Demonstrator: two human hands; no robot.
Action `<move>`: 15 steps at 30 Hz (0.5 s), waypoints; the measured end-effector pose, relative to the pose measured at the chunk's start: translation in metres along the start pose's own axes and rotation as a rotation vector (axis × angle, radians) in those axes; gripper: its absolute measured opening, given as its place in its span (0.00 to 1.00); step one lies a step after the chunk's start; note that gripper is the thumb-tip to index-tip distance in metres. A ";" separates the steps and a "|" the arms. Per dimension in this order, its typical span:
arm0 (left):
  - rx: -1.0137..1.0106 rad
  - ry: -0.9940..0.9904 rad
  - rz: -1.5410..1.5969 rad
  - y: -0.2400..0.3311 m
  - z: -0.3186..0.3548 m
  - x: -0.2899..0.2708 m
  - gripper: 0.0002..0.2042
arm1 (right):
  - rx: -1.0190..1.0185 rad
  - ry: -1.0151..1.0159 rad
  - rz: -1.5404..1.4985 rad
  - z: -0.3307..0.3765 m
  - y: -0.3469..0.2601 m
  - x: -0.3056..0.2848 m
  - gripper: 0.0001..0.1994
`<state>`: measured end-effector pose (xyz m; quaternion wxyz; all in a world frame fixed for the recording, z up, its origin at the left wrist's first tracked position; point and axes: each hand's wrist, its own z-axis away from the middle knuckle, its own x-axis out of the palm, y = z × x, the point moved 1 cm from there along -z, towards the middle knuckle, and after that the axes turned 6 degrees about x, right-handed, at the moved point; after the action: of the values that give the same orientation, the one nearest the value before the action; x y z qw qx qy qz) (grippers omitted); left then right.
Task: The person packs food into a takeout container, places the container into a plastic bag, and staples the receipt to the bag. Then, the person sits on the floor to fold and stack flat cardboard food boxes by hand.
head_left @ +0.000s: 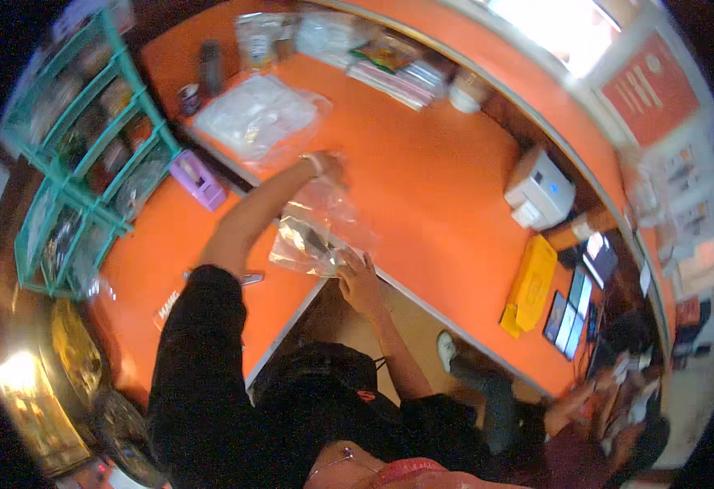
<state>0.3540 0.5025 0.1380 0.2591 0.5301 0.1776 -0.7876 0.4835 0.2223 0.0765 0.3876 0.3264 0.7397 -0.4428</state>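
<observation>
A clear plastic bag (291, 252) with a small dark item (318, 242) showing through it lies at the inner corner of the orange table (446, 187). My left hand (334, 169) reaches across to the far side of the bag. Motion smears its fingers, so I cannot see whether they grip the plastic. At the bag's near right edge is my right hand (360, 284), its fingers apart and touching the plastic near the table edge. A slim metallic tool (252, 279) lies beside my left sleeve.
Flattened clear plastic bags (259, 114) are piled at the far left, near a purple device (198, 181) and a green shelf rack (100, 163). On the right are a white printer (541, 191), a yellow packet (530, 285) and a laptop (569, 314). Another person (593, 440) sits at lower right.
</observation>
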 end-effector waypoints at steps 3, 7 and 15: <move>0.087 0.037 0.281 -0.010 0.026 -0.003 0.26 | -0.015 -0.001 0.076 0.004 0.008 -0.001 0.09; 0.097 0.067 0.782 -0.009 0.061 -0.004 0.23 | -0.072 -0.033 0.151 0.009 0.014 0.004 0.16; 0.049 0.273 1.544 0.043 0.157 0.011 0.23 | -0.149 0.123 0.058 0.009 -0.001 -0.023 0.15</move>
<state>0.2593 0.3788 0.1862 0.6974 0.6013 -0.2283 -0.3161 0.4965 0.2100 0.0942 0.3771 0.3446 0.7832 -0.3543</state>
